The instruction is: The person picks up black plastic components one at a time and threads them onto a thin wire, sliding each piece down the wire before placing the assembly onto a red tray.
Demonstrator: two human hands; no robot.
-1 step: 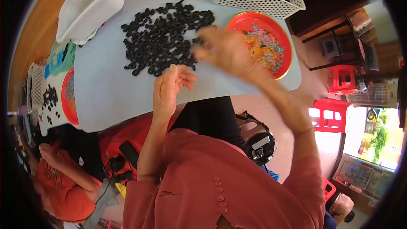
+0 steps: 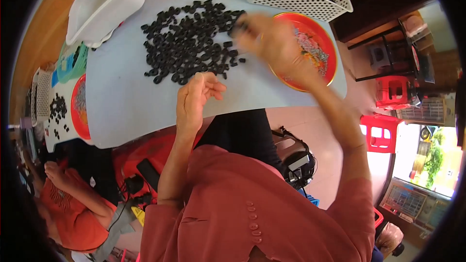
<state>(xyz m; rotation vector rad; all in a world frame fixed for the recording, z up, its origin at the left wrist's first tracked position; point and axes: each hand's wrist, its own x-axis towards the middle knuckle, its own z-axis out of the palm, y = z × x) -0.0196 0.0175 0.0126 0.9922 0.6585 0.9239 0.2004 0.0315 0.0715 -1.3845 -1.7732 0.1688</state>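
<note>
So the small black pieces (image 2: 194,51) — chunky little ring-like bits — are spread in a loose heap on the pale table (image 2: 126,102), around its upper middle, with a few strays at the right edge. The left hand (image 2: 191,102) sits just below the heap, wrist nearly upright, thumb on top and fingers half curled toward the right; can't tell if it's pinching anything. The right hand (image 2: 274,43) comes in on a slant from the lower right, fingers pointing left at the heap's edge. It's really blurry, so I can't say whether the fingers are spread or closed on one of the dark bits by the tips. That hand and its wrist block the left part of a round red tray (image 2: 333,51) with small grey bits (image 2: 310,43) in it. Behind the tray there's a white perforated basket (image 2: 291,2) full of black stuff, and a white tub (image 2: 119,9) at the table's upper left. Further left — someone in an orange top (image 2: 80,218) beside another table.
</note>
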